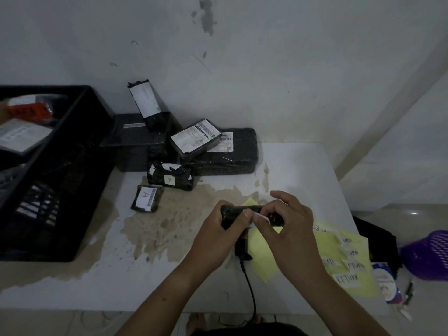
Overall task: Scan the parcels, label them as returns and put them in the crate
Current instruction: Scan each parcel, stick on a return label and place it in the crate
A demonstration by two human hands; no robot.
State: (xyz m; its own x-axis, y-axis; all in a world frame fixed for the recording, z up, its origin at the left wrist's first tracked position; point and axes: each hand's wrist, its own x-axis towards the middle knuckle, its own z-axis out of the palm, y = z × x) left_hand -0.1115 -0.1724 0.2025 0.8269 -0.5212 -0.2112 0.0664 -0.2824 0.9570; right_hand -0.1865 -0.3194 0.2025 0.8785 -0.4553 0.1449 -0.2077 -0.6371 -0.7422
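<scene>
Tabletop [303,170] is showing bare and white between the parcel pile [225,154] and the right edge, and its far edge is meeting the wall [266,69]. I am seeing the black crate [80,146] taking up the left side, with parcels lying inside it. A stained patch [174,226] is spreading across the middle. 1 small parcel marked A [147,198] is lying between the crate and the hands, just in front of the pile.

Toward the front edge, the 2 hands are meeting over 1 small black parcel [232,210], held above the table. The left hand [215,238] is gripping its left end, fingers curled round it and thumb lying on top. The right hand [288,229] is pinching a white label [260,217] against the parcel between thumb and forefinger, its other fingers arching loosely above.

Under the hands a scanner [241,248] is lying on the table, its cable [249,287] running off the front edge. Yellow label sheets [349,260] marked RETURN are lying beside it, reaching toward the right edge. A purple basket [426,253] is sitting beyond that edge.
</scene>
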